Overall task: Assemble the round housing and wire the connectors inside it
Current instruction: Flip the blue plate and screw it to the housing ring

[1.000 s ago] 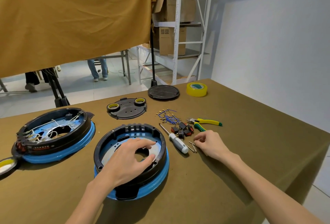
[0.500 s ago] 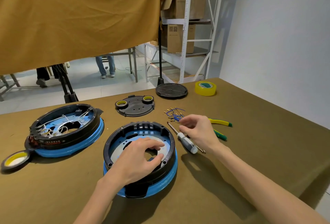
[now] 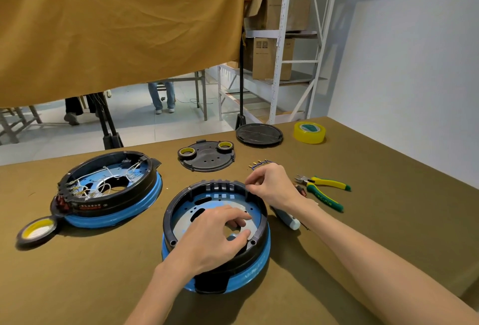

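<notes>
The round housing (image 3: 181, 200), a black ring on a blue base, stands in front of me with a silver metal plate (image 3: 185, 223) lying inside. My left hand (image 3: 215, 236) rests on that plate, fingers spread and thumb near the right rim. My right hand (image 3: 272, 185) is at the ring's far right rim, thumb and forefinger pinched on a small metal part that is mostly hidden. Blue wires with brass connectors (image 3: 259, 163) lie just beyond that hand.
A second housing (image 3: 108, 187) with white wires stands at the left, a tape roll (image 3: 36, 230) beside it. Behind are a black cover plate (image 3: 207, 160), a round lid (image 3: 259, 134) and yellow tape (image 3: 309, 131). Pliers (image 3: 324, 190) and a screwdriver (image 3: 287, 218) lie at the right.
My right hand has risen from the small parts beside the screwdriver and moved left to the housing's far right rim, fingers pinched. My left hand stayed on the plate.
</notes>
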`<state>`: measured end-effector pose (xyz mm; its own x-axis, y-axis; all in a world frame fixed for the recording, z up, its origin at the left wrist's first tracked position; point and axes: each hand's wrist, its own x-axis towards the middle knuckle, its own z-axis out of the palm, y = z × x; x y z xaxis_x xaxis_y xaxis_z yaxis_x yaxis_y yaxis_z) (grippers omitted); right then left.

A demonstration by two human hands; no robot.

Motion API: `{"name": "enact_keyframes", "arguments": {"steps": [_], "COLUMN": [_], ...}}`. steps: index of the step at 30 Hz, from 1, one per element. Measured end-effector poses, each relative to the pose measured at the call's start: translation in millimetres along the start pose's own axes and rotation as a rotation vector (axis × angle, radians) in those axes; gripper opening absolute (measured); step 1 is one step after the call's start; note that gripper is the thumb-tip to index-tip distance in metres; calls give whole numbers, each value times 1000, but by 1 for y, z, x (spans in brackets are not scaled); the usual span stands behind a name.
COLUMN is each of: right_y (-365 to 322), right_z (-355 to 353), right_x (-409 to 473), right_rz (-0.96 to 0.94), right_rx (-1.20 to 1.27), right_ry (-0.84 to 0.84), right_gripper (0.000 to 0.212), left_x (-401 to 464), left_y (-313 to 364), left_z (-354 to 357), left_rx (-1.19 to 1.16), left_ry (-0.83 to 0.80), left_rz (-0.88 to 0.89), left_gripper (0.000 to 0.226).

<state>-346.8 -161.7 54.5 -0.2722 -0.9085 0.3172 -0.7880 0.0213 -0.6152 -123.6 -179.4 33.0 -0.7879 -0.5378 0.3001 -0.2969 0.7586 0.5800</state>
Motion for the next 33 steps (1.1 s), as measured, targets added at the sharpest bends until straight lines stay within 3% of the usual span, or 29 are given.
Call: {"name": "enact_keyframes", "arguments": {"steps": [10,16,19,23,26,29,33], "right_y": [4,-1,-2,2,1,0,-1], "right_z": [0,1,2,4,-1,-6,-9], "right_x": [8,9,-2,-19,-29,-36,-38], "right_rz": [194,575,666,683,735,807,887], "right_rx": [216,503,531,503,515,590,620], "right_ry": [-68,-126,-168,-175,-289,-381,-352], "right_gripper": [12,7,19,21,26,32,46], "left_x": [0,0,1,12,25,34,38], "left_y": [-1,-1,0,2,8,20,35], "left_z": [1,2,2,1,4,17,38], "left_rx": [-15,6,38,154,189,112,74], "left_ry": [20,30,84,132,88,38,-50], "left_rz": [-1,1,6,-57,-140,-196,-239], "left_gripper": [33,30,30,36,47,57,75]}}
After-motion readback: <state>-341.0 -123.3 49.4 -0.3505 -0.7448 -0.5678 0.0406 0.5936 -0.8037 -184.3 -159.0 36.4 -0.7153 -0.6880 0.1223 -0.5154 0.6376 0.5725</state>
